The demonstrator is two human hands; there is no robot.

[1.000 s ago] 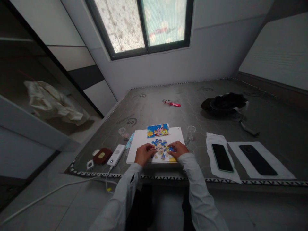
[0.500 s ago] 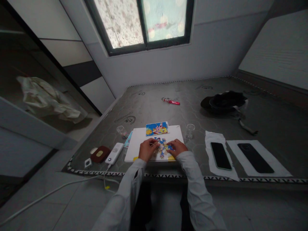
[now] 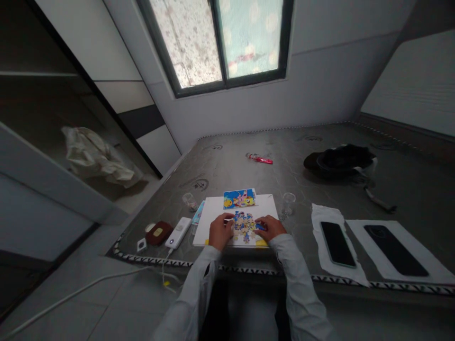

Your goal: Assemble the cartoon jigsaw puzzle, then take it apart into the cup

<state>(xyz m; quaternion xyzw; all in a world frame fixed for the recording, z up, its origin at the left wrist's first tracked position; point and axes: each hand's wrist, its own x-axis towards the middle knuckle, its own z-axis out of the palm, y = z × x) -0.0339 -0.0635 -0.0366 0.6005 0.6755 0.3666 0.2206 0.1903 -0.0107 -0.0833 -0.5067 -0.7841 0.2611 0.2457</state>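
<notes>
A partly joined jigsaw puzzle with an uneven outline lies on a white board. My left hand is at its left edge, thumb and fingers bent against the pieces. On the opposite side, my right hand has its curled fingertips on the puzzle's right edge, close to a dark blue part. The fingers partly cover both edges. Just above the puzzle, a colourful cartoon picture card rests on the board's far side.
Left of the board are a clear cup with small bits, a white power strip and a brown case. To the right are a clear cup, a phone, a black phone-shaped object and a dark cap.
The camera view has shifted, so everything sits lower and further right. My left hand has drawn slightly left, uncovering more of the puzzle; my right hand stays at the right edge.
</notes>
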